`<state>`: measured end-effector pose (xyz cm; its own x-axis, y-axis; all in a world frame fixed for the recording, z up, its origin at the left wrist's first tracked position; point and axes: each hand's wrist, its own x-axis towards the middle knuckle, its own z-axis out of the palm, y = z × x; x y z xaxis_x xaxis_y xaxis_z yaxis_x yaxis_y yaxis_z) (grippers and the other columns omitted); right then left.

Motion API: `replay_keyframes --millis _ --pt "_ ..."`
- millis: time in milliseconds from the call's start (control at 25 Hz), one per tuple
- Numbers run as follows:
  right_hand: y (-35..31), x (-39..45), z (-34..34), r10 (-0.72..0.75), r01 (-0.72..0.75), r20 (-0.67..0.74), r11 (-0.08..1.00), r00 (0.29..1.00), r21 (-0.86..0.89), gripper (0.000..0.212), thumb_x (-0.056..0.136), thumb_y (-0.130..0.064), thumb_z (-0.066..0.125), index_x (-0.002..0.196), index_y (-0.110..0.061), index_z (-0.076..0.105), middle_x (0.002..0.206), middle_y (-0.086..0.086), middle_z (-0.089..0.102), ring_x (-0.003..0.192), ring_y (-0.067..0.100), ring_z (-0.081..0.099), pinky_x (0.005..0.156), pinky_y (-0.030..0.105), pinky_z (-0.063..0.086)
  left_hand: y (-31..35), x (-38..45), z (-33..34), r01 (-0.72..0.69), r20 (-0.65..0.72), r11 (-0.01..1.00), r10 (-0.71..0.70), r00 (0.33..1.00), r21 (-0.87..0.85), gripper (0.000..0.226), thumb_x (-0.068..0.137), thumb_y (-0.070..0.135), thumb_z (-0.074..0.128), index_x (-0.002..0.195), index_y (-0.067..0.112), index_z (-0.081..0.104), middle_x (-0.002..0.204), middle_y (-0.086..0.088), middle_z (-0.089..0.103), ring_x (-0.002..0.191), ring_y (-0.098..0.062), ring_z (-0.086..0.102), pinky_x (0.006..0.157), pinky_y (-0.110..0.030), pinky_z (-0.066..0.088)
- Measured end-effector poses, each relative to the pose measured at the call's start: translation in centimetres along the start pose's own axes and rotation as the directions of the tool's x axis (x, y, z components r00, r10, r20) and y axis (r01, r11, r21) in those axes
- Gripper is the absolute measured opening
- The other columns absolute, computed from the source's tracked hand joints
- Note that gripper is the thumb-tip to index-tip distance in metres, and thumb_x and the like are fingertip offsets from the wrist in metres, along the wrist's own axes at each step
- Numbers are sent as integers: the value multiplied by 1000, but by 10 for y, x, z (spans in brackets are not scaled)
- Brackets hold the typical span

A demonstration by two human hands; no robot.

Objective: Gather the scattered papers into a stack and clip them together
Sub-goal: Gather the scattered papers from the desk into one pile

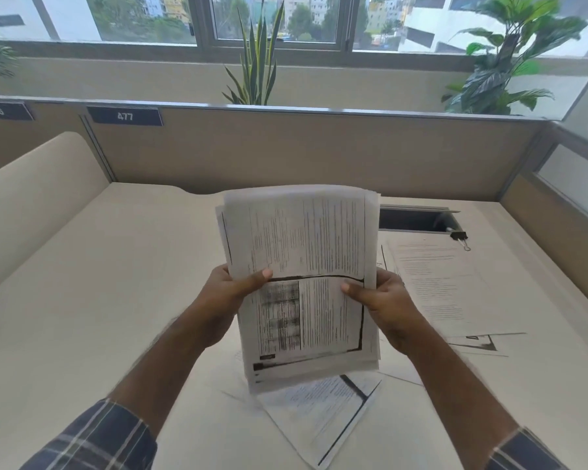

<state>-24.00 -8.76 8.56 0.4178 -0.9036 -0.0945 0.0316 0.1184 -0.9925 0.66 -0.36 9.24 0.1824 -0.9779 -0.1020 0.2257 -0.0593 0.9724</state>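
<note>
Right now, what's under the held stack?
Below the held stack, loose sheets lie on the desk, one angled corner-out. The stack covers how far they extend beneath, and how many there are.

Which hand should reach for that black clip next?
Probably the right hand: the binder clip lies on the desk's far right, on its side, while the left hand can hold the stack.

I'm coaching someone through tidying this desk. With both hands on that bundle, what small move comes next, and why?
Probably tap the held stack down to square it: its edges look uneven between the left hand and right hand. Loose sheets still lie on the desk, and the binder clip waits unused.
</note>
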Motion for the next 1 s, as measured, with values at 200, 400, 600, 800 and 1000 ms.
replay_keyframes --millis 200,400,600,800,1000 --pt "-3 -7 4 -248 241 -98 967 964 -79 24 85 0 69 94 -21 73 88 -6 78 88 17 74 68 28 61 3 1 14 -178 -81 980 185 979 89 21 84 6 74 97 22 76 101 0 79 93 -17 74 82 -41 60" --pt "1 -6 -13 -248 242 -64 966 967 -89 26 78 -4 76 99 -20 72 96 5 75 93 23 72 74 36 62 -2 0 9 -164 25 981 162 986 106 26 73 12 77 97 22 77 97 -4 77 93 -20 73 77 -33 59" --pt "21 -8 -3 -206 196 -100 975 973 -101 26 79 2 73 87 -23 72 83 -5 76 82 16 72 64 27 60 -21 0 20 -79 -74 988 89 993 130 19 73 18 80 91 23 79 102 -9 78 102 -30 71 84 -44 60" --pt "32 -7 -2 -224 212 -145 973 964 -94 21 83 -2 72 89 -22 71 86 -3 74 83 16 73 64 24 59 -30 -2 24 -74 -118 992 86 989 100 17 82 11 75 96 21 76 98 -3 79 93 -19 75 77 -37 62" --pt "65 -13 -2 -76 65 -144 995 987 -77 21 86 -3 70 99 -20 73 97 0 78 95 20 73 76 30 61 -59 -13 31 -5 -194 990 33 980 141 13 83 17 75 93 25 77 96 0 80 93 -20 75 75 -33 62"
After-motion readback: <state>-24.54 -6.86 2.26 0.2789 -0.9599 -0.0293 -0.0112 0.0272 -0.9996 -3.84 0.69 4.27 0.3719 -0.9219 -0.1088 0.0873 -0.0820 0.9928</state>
